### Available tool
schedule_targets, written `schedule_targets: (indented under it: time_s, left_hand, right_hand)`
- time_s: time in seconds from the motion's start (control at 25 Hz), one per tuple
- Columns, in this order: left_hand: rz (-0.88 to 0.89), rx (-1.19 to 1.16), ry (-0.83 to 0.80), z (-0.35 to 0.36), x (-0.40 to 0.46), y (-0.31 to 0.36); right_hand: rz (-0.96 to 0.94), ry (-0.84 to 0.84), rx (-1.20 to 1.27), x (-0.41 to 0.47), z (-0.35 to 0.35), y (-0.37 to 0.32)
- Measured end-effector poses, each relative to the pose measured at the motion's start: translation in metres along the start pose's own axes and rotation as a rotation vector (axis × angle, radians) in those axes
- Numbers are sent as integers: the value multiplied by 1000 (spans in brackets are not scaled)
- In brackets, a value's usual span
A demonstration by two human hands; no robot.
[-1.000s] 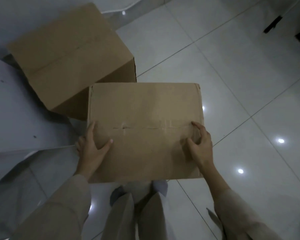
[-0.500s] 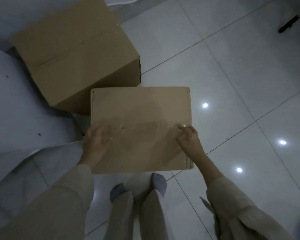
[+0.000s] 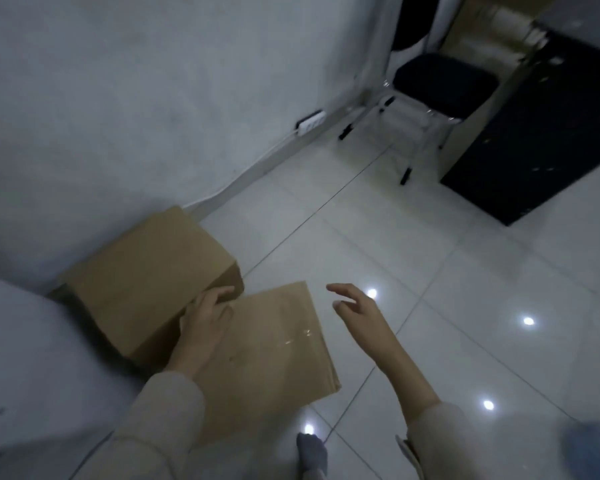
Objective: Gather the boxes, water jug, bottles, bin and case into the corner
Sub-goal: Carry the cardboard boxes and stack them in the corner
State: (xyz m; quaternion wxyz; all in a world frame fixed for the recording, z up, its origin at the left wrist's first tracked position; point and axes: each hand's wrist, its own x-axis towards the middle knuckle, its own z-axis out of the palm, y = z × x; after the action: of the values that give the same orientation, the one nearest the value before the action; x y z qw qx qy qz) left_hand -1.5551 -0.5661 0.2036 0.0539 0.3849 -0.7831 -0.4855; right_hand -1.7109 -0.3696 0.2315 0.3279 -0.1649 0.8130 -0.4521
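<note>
From the head view, two plain brown cardboard boxes sit on the pale tiled floor (image 3: 430,271). The far box (image 3: 146,271) stands against the white wall (image 3: 153,98), and the near box (image 3: 267,358), its top seam taped, lies just beside it, at the person's feet.

Open floor stretches right of the near box towards a black-seated chair (image 3: 440,84) and a dark cabinet (image 3: 541,133), both well apart from the boxes.

The left hand (image 3: 205,320) hovers over the near box's far left corner, fingers relaxed; contact with the box cannot be told. The right hand (image 3: 357,306) hangs spread above the floor, holding nothing. Half a second ago both hands pressed on the near box's top; now the right one has come off.
</note>
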Motion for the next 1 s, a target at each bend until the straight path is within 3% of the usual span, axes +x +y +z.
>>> schedule_targets:
  time_s: [0.24, 0.56, 0.8, 1.0]
  left_hand:
    - [393, -19, -191, -23, -71, 135]
    - [858, 134, -576, 43, -211, 248]
    - [1157, 183, -901, 135, -387, 286]
    - [1287, 96, -1254, 183, -591, 255]
  right_hand:
    - [-110, 399, 45, -151, -94, -62]
    - [-63, 635, 90, -360, -135, -28]
    - [95, 1046, 192, -568, -132, 41]
    - [267, 1344, 226, -781, -61, 90]
